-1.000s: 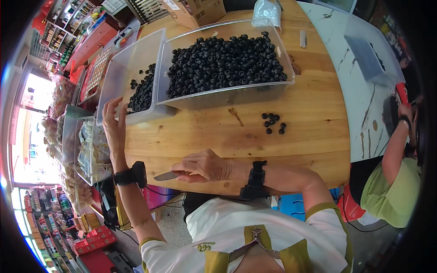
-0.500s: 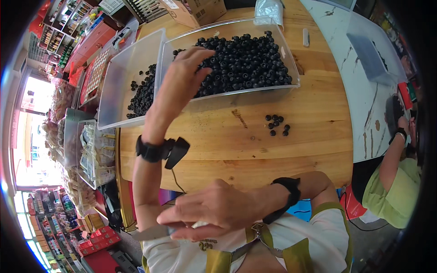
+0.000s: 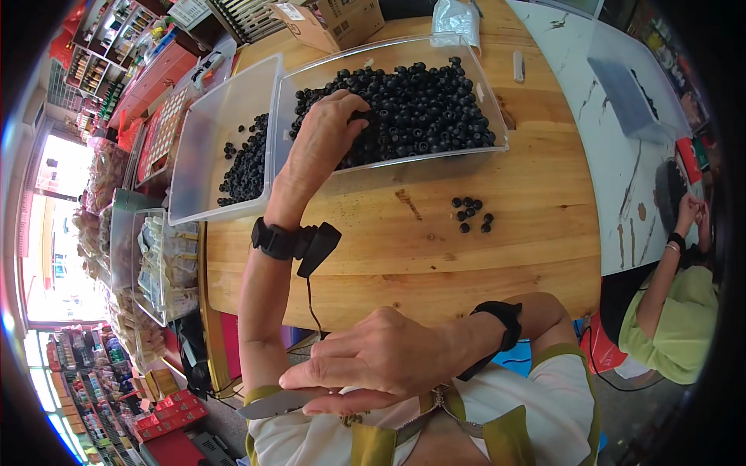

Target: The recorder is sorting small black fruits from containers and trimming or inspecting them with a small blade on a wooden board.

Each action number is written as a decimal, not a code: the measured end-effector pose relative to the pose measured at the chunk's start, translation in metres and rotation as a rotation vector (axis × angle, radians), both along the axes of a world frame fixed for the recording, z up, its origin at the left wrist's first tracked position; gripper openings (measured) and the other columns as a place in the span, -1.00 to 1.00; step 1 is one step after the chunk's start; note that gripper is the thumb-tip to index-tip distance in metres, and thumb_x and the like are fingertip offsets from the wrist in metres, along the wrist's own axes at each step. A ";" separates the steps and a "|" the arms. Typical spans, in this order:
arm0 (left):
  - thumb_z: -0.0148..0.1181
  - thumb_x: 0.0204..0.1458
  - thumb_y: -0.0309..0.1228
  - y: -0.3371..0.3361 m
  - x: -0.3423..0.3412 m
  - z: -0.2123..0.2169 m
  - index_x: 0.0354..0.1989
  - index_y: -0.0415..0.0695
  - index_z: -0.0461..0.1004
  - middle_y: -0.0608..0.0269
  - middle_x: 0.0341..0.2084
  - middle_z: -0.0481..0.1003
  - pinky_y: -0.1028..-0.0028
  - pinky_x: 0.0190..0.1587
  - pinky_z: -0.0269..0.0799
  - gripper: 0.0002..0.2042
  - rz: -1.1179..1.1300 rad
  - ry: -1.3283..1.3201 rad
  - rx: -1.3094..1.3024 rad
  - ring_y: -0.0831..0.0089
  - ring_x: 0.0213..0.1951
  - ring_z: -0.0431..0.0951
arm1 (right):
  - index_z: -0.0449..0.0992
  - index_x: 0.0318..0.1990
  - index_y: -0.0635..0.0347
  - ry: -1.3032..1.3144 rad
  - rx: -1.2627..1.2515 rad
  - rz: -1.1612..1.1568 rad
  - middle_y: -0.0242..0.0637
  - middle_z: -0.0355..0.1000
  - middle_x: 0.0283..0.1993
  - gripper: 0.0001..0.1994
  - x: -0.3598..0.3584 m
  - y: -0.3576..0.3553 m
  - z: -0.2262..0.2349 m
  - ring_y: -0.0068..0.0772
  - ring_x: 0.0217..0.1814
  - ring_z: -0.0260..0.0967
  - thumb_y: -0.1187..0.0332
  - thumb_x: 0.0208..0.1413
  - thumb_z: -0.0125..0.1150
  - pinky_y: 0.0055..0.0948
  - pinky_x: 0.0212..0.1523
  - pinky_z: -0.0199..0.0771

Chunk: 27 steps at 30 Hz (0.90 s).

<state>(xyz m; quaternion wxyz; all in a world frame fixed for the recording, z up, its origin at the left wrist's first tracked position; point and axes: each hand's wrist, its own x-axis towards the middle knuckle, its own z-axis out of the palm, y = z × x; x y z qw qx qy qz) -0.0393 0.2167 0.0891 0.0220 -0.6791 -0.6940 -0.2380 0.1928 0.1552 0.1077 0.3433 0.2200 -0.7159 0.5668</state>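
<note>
My left hand reaches into the large clear plastic bin heaped with small black round fruits; its fingers curl down among them at the bin's left side. My right hand is held close to my chest, below the table edge, gripping a knife whose silver blade points left. Both wrists wear black bands, and a small black device hangs from the left one.
A second clear bin at the left holds fewer black fruits. Several loose fruits lie on the wooden table. A cardboard box stands at the back. A person in green sits at the right by a white table.
My left hand went from the table's left edge up into the big bin of fruits. My right hand with the knife pulled back from the table toward my chest.
</note>
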 end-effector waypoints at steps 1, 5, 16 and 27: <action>0.24 -0.03 -0.56 0.000 -0.001 0.001 -0.16 -0.22 0.50 0.10 -0.28 0.50 0.35 -0.26 0.46 -0.78 -0.011 -0.038 0.010 0.16 -0.29 0.55 | 0.48 -0.04 0.10 0.002 0.006 -0.013 -0.46 0.40 -0.47 -0.66 -0.001 0.000 -0.001 -0.49 -0.57 0.39 0.24 0.05 0.34 -0.50 -0.66 0.35; 0.26 -0.06 -0.57 -0.018 0.001 0.007 -0.19 -0.22 0.50 0.13 -0.26 0.51 0.40 -0.27 0.45 -0.78 0.024 -0.079 -0.036 0.20 -0.28 0.54 | 0.48 -0.03 0.10 -0.027 0.040 -0.039 -0.47 0.40 -0.47 -0.66 -0.005 0.002 -0.003 -0.50 -0.57 0.39 0.23 0.04 0.34 -0.52 -0.66 0.35; 0.27 -0.09 -0.73 -0.137 0.038 -0.006 -0.16 -0.28 0.46 0.16 -0.18 0.50 0.55 -0.18 0.44 -0.72 0.011 -1.146 0.404 0.56 -0.23 0.49 | 0.54 -0.07 0.15 -0.173 0.102 -0.116 -0.46 0.38 -0.53 -0.67 -0.028 0.021 -0.016 -0.51 -0.59 0.38 0.29 0.00 0.38 -0.51 -0.63 0.36; 0.20 0.07 -0.54 -0.201 0.031 -0.079 -0.09 -0.24 0.37 -0.06 -0.11 0.47 0.49 -0.09 0.49 -0.76 0.007 -1.990 0.566 0.43 -0.22 0.52 | 0.52 -0.07 0.26 -0.515 0.019 -0.185 -0.35 0.54 -0.37 -0.70 -0.078 0.016 -0.056 -0.67 -0.53 0.38 0.48 0.00 0.35 -0.65 -0.54 0.34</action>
